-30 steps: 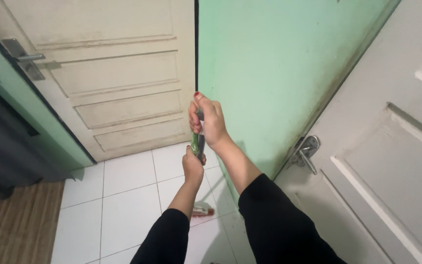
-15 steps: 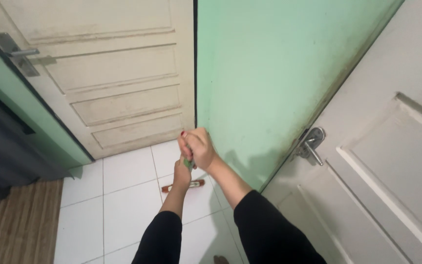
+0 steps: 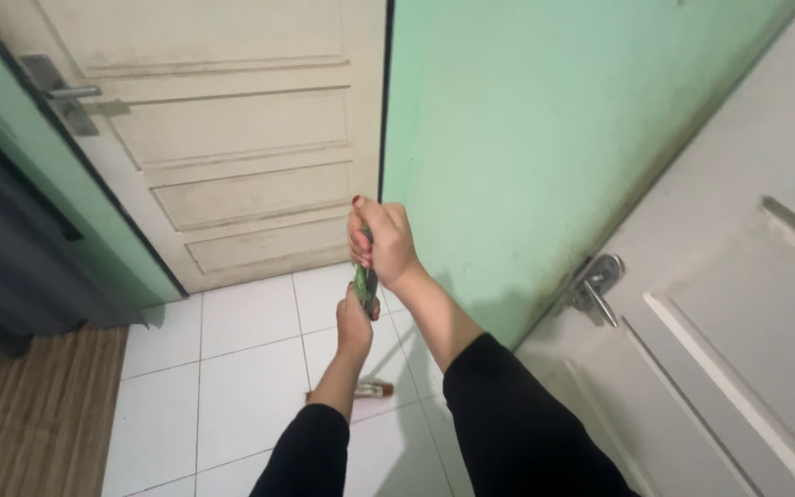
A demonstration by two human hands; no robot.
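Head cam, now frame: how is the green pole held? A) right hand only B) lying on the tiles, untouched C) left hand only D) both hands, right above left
D: the right hand wraps the green handle high up, and the left hand grips it just below, over the white tile floor.

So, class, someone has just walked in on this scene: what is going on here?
A person in black sleeves grips a long green stick handle with both hands, the right hand above the left hand. The handle runs down to a reddish head resting on the white tiled floor. They stand in a corner between a cream panelled door, a green wall and a white door on the right.
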